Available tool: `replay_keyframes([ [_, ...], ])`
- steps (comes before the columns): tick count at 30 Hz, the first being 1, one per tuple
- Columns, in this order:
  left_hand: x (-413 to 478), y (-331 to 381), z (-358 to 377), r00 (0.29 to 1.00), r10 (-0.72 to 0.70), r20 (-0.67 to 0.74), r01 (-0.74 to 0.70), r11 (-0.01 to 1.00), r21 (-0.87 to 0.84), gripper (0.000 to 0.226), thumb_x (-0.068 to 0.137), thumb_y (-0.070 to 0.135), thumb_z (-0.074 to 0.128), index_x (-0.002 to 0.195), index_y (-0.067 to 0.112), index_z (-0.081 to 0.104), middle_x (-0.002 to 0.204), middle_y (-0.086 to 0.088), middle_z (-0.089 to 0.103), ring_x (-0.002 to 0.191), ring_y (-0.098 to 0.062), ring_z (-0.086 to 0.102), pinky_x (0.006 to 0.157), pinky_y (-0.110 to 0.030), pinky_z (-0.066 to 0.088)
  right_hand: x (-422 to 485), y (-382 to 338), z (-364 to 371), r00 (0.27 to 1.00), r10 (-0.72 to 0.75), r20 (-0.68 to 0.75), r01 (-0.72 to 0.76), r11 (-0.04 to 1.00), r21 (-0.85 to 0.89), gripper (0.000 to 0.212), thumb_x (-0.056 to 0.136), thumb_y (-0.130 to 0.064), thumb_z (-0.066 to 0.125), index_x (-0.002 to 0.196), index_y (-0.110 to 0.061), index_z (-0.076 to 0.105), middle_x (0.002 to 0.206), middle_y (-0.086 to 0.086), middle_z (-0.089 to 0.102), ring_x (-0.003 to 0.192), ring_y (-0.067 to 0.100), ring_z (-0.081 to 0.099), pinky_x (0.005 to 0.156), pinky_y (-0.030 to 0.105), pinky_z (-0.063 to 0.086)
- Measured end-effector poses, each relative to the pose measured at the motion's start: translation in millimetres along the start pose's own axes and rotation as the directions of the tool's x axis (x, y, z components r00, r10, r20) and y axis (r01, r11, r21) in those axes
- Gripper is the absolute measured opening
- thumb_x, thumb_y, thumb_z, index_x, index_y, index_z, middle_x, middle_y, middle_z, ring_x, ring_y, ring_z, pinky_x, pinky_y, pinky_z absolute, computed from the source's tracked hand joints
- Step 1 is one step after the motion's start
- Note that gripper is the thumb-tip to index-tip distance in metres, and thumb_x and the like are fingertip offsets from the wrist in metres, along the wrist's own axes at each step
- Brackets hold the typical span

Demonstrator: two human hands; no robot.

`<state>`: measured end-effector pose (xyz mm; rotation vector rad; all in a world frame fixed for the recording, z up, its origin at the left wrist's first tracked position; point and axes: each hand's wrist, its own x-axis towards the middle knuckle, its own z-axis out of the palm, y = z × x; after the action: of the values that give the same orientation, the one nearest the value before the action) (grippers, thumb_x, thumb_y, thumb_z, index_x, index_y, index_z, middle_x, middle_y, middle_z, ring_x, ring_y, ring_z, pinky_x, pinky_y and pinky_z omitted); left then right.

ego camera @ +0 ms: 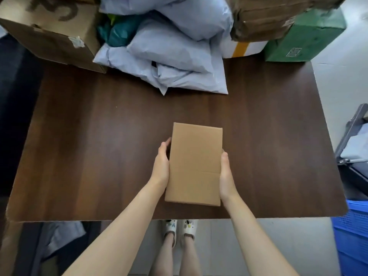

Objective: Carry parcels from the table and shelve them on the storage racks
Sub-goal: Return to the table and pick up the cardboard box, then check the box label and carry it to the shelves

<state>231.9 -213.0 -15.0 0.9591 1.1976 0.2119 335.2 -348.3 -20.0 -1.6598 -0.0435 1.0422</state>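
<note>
Head view, looking down. Dark brown wood-grain table (pixel 99 156) fills the middle of the frame. A plain tan rectangular cardboard box (pixel 194 164) sits lower centre, over the tabletop near its front edge; whether it rests on the surface or is lifted slightly cannot be told.

Left hand (pixel 162 165) lies flat against the box's left long side, fingers reaching forward along the edge. Right hand (pixel 226 174) presses the right long side in the same way. Both hands clasp the box between the palms; neither is curled into a fist.

Top of frame, along the far edge of the table: a heap of pale blue-grey plastic mailer bags (pixel 169 52) at centre, with a teal bag (pixel 119 32) tucked behind them. Upper left, a large brown carton with dark lettering (pixel 51 32). Upper right, a worn brown carton (pixel 264 18) stacked above a white box with a yellow tape strip (pixel 242 49), and beside these a green wrapped parcel (pixel 304 36).

Lower right corner: blue plastic crate (pixel 352 236) on the floor. Bottom centre: white clog shoes (pixel 180 229) on grey flooring.
</note>
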Motion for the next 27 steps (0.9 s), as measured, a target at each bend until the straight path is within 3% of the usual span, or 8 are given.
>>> replay_keyframes([
  [6, -12.1, 37.6, 1.6, 1.0, 0.004, 0.008, -0.004, 0.996, -0.091, 0.05, 0.095, 0.06, 0.035, 0.135, 0.042, 0.058, 0.129, 0.002, 0.071, 0.116, -0.022, 0.067, 0.103, -0.048, 0.05, -5.3, -37.1, 10.0, 0.996, 0.009, 0.092, -0.018, 0.995, 0.095, 0.085, 0.086, -0.072, 0.036, 0.156, -0.023, 0.038, 0.148, 0.011, 0.056, 0.136, 0.031, 0.055, 0.115, 0.056, 0.041],
  [9, -27.1, 80.5, 6.9, 0.988, 0.134, 0.074, -0.125, 0.986, -0.112, 0.054, 0.094, 0.057, 0.038, 0.137, 0.033, 0.06, 0.137, -0.003, 0.066, 0.126, -0.029, 0.061, 0.108, -0.055, 0.045, -11.1, -76.3, 11.5, 0.99, -0.11, 0.083, 0.1, 0.988, 0.115, 0.078, 0.089, -0.068, 0.04, 0.155, -0.027, 0.038, 0.144, 0.007, 0.06, 0.131, 0.027, 0.06, 0.11, 0.054, 0.048],
  [12, -50.0, 131.0, 11.5, 0.955, 0.271, 0.121, -0.258, 0.959, -0.118, 0.054, 0.097, 0.054, 0.037, 0.14, 0.029, 0.057, 0.14, -0.009, 0.064, 0.128, -0.032, 0.059, 0.108, -0.058, 0.045, -28.3, -125.7, 11.9, 0.959, -0.272, 0.076, 0.26, 0.955, 0.145, 0.071, 0.089, -0.062, 0.053, 0.153, -0.034, 0.038, 0.132, -0.006, 0.069, 0.117, 0.014, 0.07, 0.089, 0.035, 0.062],
  [15, -82.4, 185.4, 15.1, 0.904, 0.4, 0.152, -0.378, 0.913, -0.151, 0.053, 0.097, 0.054, 0.039, 0.139, 0.03, 0.058, 0.132, -0.007, 0.068, 0.12, -0.029, 0.063, 0.104, -0.054, 0.049, -57.5, -181.9, 12.3, 0.91, -0.393, 0.133, 0.373, 0.915, 0.152, 0.069, 0.089, -0.067, 0.056, 0.151, -0.045, 0.035, 0.137, -0.01, 0.066, 0.119, 0.011, 0.069, 0.09, 0.034, 0.062],
  [17, -108.6, 223.7, 17.3, 0.862, 0.476, 0.175, -0.447, 0.876, -0.182, 0.049, 0.1, 0.049, 0.037, 0.141, 0.029, 0.056, 0.127, -0.008, 0.07, 0.111, -0.025, 0.066, 0.097, -0.049, 0.053, -80.1, -221.6, 12.7, 0.877, -0.453, 0.158, 0.428, 0.888, 0.169, 0.073, 0.086, -0.073, 0.057, 0.151, -0.049, 0.034, 0.139, -0.009, 0.066, 0.119, 0.014, 0.07, 0.091, 0.036, 0.062],
  [21, -164.8, 292.3, 17.5, 0.77, 0.585, 0.257, -0.535, 0.81, -0.24, 0.054, 0.103, 0.047, 0.034, 0.142, 0.017, 0.056, 0.089, -0.001, 0.079, 0.072, -0.011, 0.075, 0.058, -0.027, 0.06, -127.3, -301.2, 15.8, 0.817, -0.561, 0.134, 0.518, 0.816, 0.257, 0.079, 0.079, -0.064, 0.065, 0.151, -0.047, 0.036, 0.134, -0.006, 0.07, 0.114, 0.017, 0.073, 0.094, 0.046, 0.061],
  [24, -214.6, 333.5, 17.0, 0.7, 0.653, 0.288, -0.584, 0.756, -0.295, 0.052, 0.101, 0.048, 0.037, 0.134, 0.015, 0.061, 0.076, -0.002, 0.079, 0.059, -0.011, 0.074, 0.046, -0.025, 0.057, -164.0, -350.0, 14.2, 0.765, -0.63, 0.134, 0.577, 0.763, 0.293, 0.07, 0.084, -0.051, 0.065, 0.15, -0.042, 0.042, 0.121, -0.006, 0.077, 0.103, 0.016, 0.077, 0.076, 0.035, 0.065],
  [27, -257.1, 366.9, 19.0, 0.635, 0.721, 0.276, -0.653, 0.693, -0.306, 0.045, 0.101, 0.045, 0.036, 0.11, 0.016, 0.069, 0.063, 0.001, 0.076, 0.049, -0.009, 0.071, 0.041, -0.022, 0.054, -199.8, -386.3, 9.2, 0.707, -0.693, 0.14, 0.636, 0.71, 0.303, 0.063, 0.083, -0.045, 0.065, 0.144, -0.036, 0.051, 0.112, -0.005, 0.08, 0.093, 0.015, 0.08, 0.065, 0.026, 0.063],
])
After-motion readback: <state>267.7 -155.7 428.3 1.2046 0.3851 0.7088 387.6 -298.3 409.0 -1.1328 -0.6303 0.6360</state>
